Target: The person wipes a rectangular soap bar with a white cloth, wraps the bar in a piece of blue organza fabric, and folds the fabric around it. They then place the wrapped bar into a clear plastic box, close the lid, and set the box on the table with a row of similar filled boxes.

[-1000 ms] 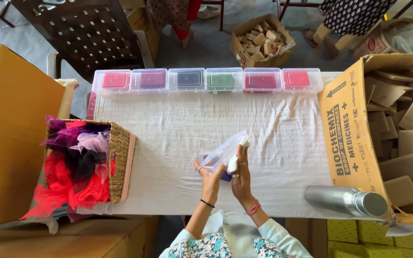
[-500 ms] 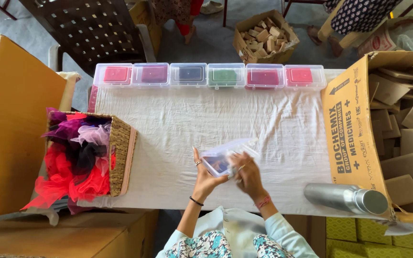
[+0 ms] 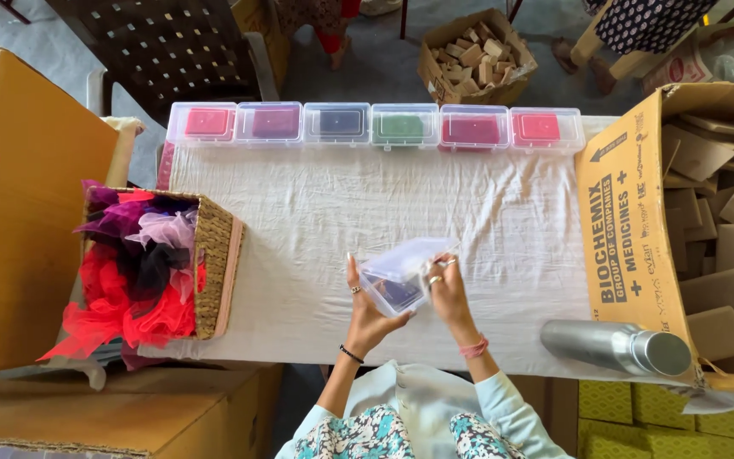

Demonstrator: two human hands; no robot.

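Clear plastic box (image 3: pixel 399 280) sits between both hands — left hand (image 3: pixel 365 308), right hand (image 3: pixel 448 289).

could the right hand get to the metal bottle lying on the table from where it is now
Probably yes. The metal bottle lies on the white cloth just to the side of the right hand, with nothing between them, but that hand is holding the clear plastic box with the left hand.

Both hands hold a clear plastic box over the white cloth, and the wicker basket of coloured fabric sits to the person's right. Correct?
Not quite. The head view shows the wicker basket to the person's left. The left hand and right hand do hold the clear plastic box over the white cloth.
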